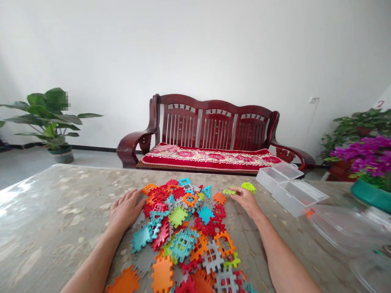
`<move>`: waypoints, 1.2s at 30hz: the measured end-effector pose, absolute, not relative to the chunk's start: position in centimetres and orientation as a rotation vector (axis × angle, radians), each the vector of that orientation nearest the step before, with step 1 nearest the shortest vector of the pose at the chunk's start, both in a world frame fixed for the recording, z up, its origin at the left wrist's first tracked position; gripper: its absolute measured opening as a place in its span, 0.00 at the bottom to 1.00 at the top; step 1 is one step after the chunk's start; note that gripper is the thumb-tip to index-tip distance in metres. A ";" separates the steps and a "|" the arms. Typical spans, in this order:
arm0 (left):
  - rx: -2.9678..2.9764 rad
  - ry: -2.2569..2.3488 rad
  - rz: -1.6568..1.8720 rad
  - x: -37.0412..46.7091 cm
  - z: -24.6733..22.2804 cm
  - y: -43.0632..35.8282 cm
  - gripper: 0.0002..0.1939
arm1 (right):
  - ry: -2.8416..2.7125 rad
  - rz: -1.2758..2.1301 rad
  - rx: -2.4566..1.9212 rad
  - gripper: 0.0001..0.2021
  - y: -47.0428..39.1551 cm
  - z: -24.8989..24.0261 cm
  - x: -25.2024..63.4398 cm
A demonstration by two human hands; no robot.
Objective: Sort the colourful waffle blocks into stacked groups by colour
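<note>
A big heap of flat interlocking plastic tiles (178,217) in red, orange, teal, grey and lime spreads over the middle of the table. Some are solid squares, others have window cut-outs or are triangles. My left hand (126,207) lies flat at the heap's left edge, fingers stretched out, holding nothing. On the right, my right hand (245,200) pinches a lime green tile (228,191) by its edge, just off the table. Behind that hand lies another lime green tile (248,187), apart from the heap. An orange tile (220,198) sits left of my right hand.
Clear plastic boxes (295,197) stand open at the right, with clear lids (345,228) nearer me. A planter with purple flowers (366,162) is at the right edge. Beyond the table (76,203) stands a wooden bench (214,130); a potted plant (58,122) is at left.
</note>
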State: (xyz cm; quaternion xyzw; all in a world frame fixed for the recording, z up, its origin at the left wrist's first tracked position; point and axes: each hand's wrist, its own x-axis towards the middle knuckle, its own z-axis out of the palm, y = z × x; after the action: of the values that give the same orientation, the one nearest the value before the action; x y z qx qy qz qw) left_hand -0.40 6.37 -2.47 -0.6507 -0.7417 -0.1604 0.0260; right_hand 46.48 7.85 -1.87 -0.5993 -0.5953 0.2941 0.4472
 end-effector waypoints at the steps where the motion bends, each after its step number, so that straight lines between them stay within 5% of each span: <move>1: -2.015 -2.296 -0.490 -0.4 -2.5 6.4 0.26 | -1.422 0.661 -1.505 0.22 8.0 -2.0 46.6; 20: -2.007 -2.304 -0.460 -0.5 -2.6 6.4 0.27 | -1.652 -0.241 -1.915 0.17 8.3 -3.0 46.3; 30: -2.019 -2.308 -0.446 -0.4 -2.3 6.4 0.27 | -1.673 -0.304 -2.140 0.15 7.1 -1.7 45.6; 36: -2.017 -2.312 -0.434 -0.2 -2.1 6.1 0.27 | -1.699 -0.125 -1.824 0.11 6.8 -1.3 44.2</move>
State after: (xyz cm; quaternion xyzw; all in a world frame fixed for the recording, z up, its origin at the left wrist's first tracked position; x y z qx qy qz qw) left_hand -0.23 6.09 -2.13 -0.6508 -0.7459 -0.1401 0.0214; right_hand 44.19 6.81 -1.32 -0.6930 -0.6455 -0.0475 0.3175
